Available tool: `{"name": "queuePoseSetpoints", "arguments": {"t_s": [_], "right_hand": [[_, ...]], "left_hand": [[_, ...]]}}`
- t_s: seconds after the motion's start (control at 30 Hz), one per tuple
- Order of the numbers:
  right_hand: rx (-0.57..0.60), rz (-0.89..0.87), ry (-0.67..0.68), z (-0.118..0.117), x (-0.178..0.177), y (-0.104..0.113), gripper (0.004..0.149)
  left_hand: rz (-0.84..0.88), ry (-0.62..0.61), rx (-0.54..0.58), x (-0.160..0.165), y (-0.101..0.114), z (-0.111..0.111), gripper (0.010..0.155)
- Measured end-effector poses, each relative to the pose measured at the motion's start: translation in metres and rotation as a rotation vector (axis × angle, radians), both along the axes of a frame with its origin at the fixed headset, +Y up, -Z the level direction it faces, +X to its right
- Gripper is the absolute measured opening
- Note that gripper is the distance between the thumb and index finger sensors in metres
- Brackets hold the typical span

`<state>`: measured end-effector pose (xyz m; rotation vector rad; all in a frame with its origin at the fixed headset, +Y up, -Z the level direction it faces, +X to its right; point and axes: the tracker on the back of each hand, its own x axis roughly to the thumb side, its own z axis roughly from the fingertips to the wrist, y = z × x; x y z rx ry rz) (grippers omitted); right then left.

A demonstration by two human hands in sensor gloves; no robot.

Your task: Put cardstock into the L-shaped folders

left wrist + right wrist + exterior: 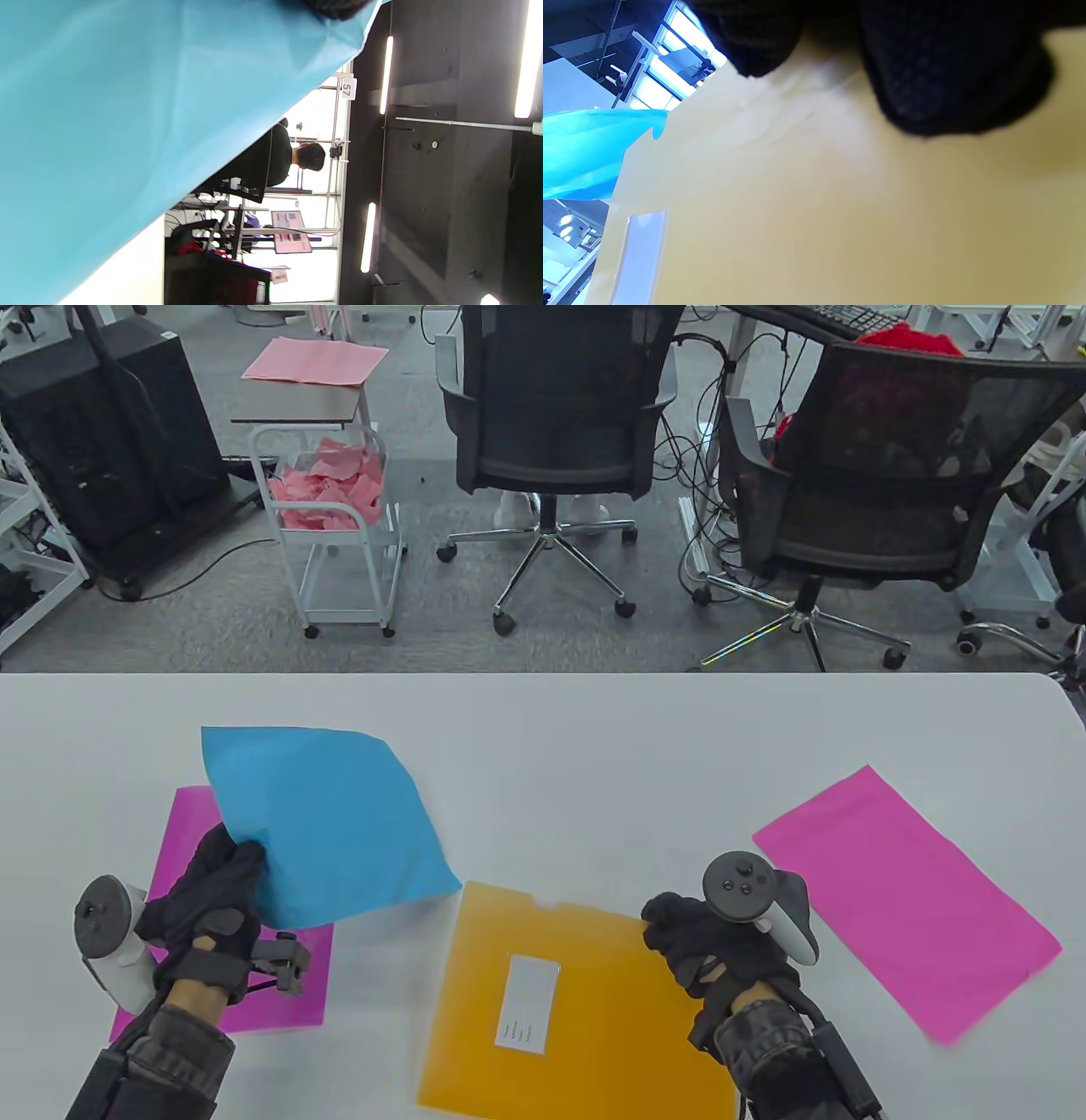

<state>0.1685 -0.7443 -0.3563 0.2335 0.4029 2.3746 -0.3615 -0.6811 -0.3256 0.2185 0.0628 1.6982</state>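
My left hand [225,869] grips a blue cardstock sheet [327,819] by its near left corner and holds it raised and bent above the table; it fills the left wrist view [127,127]. Its right corner hangs just left of the yellow L-shaped folder [577,1010], which has a white label. My right hand [679,933] holds the folder's right edge, and its fingers [946,76] lie on the yellow sheet [840,212]. A magenta sheet [195,848] lies under my left hand. Another magenta sheet [908,895] lies at the right.
The white table [594,746] ends at a far edge, with office chairs [560,415] and a cart of pink paper scraps [331,492] on the floor beyond it.
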Motion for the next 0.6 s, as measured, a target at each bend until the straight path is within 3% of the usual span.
{"name": "queuePoseSetpoints", "arguments": {"t_s": [0.37, 0.6], "right_hand": [[-0.006, -0.043, -0.019, 0.0, 0.006, 0.0, 0.045], [-0.009, -0.088, -0.019, 0.0, 0.009, 0.0, 0.045]], "left_hand": [[0.216, -0.316, 0.05, 0.002, 0.004, -0.002, 0.042], [0.282, -0.501, -0.047, -0.007, -0.021, -0.007, 0.042]]}}
